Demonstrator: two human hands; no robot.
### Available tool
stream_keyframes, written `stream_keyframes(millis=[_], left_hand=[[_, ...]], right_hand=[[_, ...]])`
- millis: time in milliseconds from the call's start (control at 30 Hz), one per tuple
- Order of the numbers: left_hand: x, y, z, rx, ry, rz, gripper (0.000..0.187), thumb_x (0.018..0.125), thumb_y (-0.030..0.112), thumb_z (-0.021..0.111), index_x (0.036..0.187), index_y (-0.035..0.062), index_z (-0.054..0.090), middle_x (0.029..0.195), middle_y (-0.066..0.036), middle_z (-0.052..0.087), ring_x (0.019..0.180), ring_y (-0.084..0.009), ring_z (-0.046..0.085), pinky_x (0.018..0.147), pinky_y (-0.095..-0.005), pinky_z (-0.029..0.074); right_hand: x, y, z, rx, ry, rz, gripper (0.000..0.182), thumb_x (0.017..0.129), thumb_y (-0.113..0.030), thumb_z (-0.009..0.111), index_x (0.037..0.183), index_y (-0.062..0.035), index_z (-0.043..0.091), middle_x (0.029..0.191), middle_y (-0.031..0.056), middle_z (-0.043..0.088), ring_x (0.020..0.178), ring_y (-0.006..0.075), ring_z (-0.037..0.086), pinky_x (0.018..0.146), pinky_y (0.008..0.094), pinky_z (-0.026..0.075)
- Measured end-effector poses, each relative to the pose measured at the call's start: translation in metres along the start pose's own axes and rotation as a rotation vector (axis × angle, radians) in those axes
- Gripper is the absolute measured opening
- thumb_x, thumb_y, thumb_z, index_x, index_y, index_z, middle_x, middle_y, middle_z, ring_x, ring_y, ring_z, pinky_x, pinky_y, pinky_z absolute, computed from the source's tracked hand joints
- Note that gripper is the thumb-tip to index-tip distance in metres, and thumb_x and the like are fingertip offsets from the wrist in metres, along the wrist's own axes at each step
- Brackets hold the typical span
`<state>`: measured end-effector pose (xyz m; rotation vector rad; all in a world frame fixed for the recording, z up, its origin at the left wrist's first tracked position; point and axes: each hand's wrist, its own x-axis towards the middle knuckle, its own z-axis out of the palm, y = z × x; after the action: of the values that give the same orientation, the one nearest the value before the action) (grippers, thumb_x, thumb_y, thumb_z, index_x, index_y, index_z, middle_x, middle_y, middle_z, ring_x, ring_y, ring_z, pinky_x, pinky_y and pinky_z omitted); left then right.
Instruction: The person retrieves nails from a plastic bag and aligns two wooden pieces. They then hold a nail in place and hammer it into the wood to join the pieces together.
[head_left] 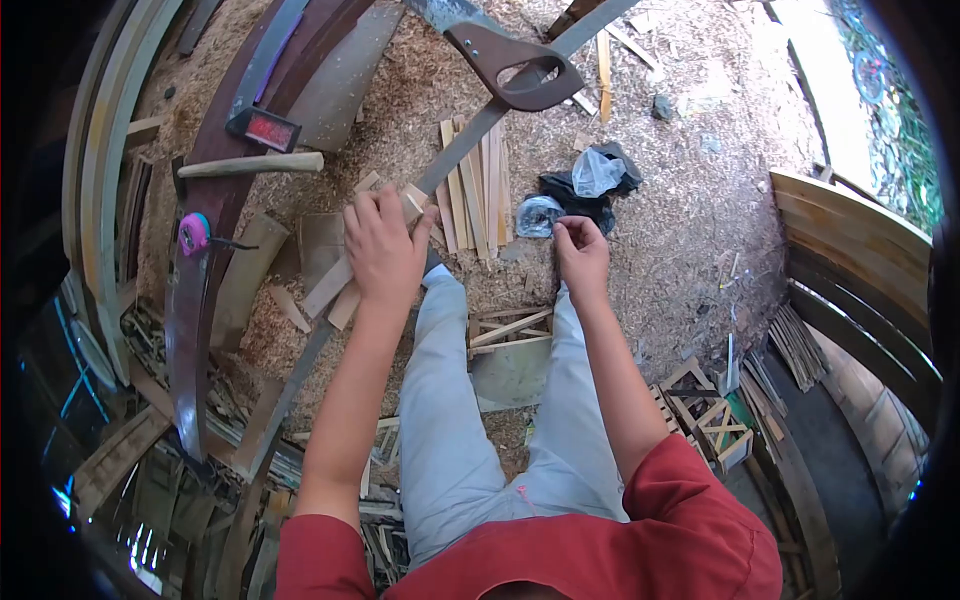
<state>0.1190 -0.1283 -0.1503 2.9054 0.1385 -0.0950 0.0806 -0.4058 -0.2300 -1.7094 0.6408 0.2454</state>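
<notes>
My left hand [385,245] curls over short wooden pieces [412,203] lying across a long narrow grey beam, gripping them against it. The fingertips are partly hidden. My right hand [583,262] is closed in a pinch beside a clear plastic bag [540,214]; whatever it may hold is too small to make out. A handsaw [515,65] with a brown handle lies on the beam [463,145] beyond my left hand. Thin wooden strips [468,190] lie in a bundle on the ground between my hands. Black and clear plastic bags [597,175] lie just past my right hand.
At left, a dark curved wooden beam [215,200] carries a hammer [265,130] and a pink tape measure [195,233]. Sawdust [680,250] covers the ground. Small wooden frames [712,415] lie at lower right, near boards [850,240] along the right edge.
</notes>
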Motion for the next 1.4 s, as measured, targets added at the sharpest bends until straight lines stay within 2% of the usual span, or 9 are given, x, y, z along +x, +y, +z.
stream_keyframes(millis=[200,367,500,767,933,1167,1267,1367,1400], left_hand=[[-0.002,0.02,0.014,0.158,0.05,-0.087,0.047,0.099,0.045,0.067,0.122,0.0056,0.059,0.105,-0.016,0.058,0.096,-0.0398,0.059,0.085,-0.0509,0.049],[-0.003,0.028,0.015,0.158,0.072,-0.144,0.062,0.093,0.056,0.07,0.128,0.0063,0.057,0.116,-0.016,0.062,0.108,-0.0391,0.061,0.09,-0.0543,0.049],[-0.002,0.037,0.008,0.147,0.042,-0.156,0.076,0.089,0.059,0.074,0.14,0.008,0.054,0.125,-0.017,0.063,0.117,-0.0396,0.06,0.097,-0.0534,0.048],[-0.004,0.033,0.008,-0.008,-0.003,-0.124,0.077,0.09,0.055,0.076,0.146,0.007,0.052,0.131,-0.018,0.062,0.123,-0.0411,0.059,0.102,-0.0538,0.046],[-0.005,0.035,0.007,0.033,0.066,-0.107,0.081,0.09,0.055,0.077,0.148,0.0062,0.049,0.13,-0.018,0.063,0.124,-0.0398,0.059,0.102,-0.0527,0.046],[-0.002,0.031,-0.007,-0.051,0.008,-0.111,0.084,0.089,0.056,0.078,0.149,0.0057,0.048,0.13,-0.018,0.062,0.122,-0.0406,0.059,0.103,-0.0531,0.046],[-0.004,0.036,-0.014,-0.027,0.038,-0.05,0.081,0.09,0.054,0.078,0.149,0.0063,0.049,0.135,-0.022,0.06,0.129,-0.041,0.056,0.107,-0.0521,0.045],[-0.01,0.059,-0.031,-0.029,0.165,0.061,0.08,0.094,0.056,0.072,0.149,0.0036,0.048,0.145,-0.022,0.054,0.139,-0.0416,0.049,0.115,-0.0542,0.039],[-0.014,0.072,-0.039,-0.155,0.222,0.121,0.076,0.099,0.057,0.063,0.148,0.002,0.049,0.149,-0.023,0.051,0.144,-0.0419,0.044,0.118,-0.0554,0.035]], right_hand=[[0.0,-0.005,-0.036,0.012,-0.081,-0.009,0.008,0.099,-0.009,0.072,0.102,-0.0025,0.069,0.086,-0.0016,0.069,0.075,0.0045,0.061,0.07,0.0225,0.05],[0.003,-0.009,-0.072,0.004,-0.125,-0.007,0.008,0.099,-0.01,0.072,0.102,-0.0028,0.07,0.083,-0.0027,0.068,0.073,0.0036,0.06,0.067,0.022,0.048],[0.012,0.003,-0.109,0.006,-0.038,-0.008,0.008,0.099,-0.011,0.073,0.101,-0.0033,0.07,0.082,-0.0034,0.067,0.073,0.0033,0.059,0.067,0.0221,0.048],[0.025,0.02,-0.169,0.096,0.133,0.003,0.01,0.098,-0.01,0.073,0.101,-0.0027,0.068,0.086,-0.0017,0.068,0.075,0.0044,0.06,0.069,0.0222,0.049],[0.026,0.016,-0.171,0.123,0.166,0.036,0.009,0.099,-0.01,0.072,0.102,-0.0031,0.068,0.088,-0.0018,0.068,0.076,0.0043,0.06,0.069,0.0218,0.049],[0.024,0.027,-0.149,0.06,0.162,-0.012,0.01,0.098,-0.01,0.073,0.102,-0.0029,0.068,0.087,-0.0011,0.069,0.075,0.0044,0.061,0.069,0.0229,0.051],[0.023,0.043,-0.133,0.032,0.143,-0.01,0.01,0.097,-0.009,0.074,0.103,-0.003,0.068,0.087,-0.0005,0.069,0.075,0.0054,0.062,0.07,0.0236,0.052],[0.03,0.083,-0.117,-0.058,0.107,0.004,0.013,0.093,-0.01,0.076,0.101,-0.0031,0.068,0.085,0.0008,0.07,0.075,0.0079,0.064,0.071,0.025,0.053],[0.033,0.098,-0.113,-0.089,0.093,0.023,0.012,0.093,-0.01,0.076,0.1,-0.003,0.068,0.085,0.0014,0.07,0.074,0.0083,0.064,0.07,0.0257,0.054]])
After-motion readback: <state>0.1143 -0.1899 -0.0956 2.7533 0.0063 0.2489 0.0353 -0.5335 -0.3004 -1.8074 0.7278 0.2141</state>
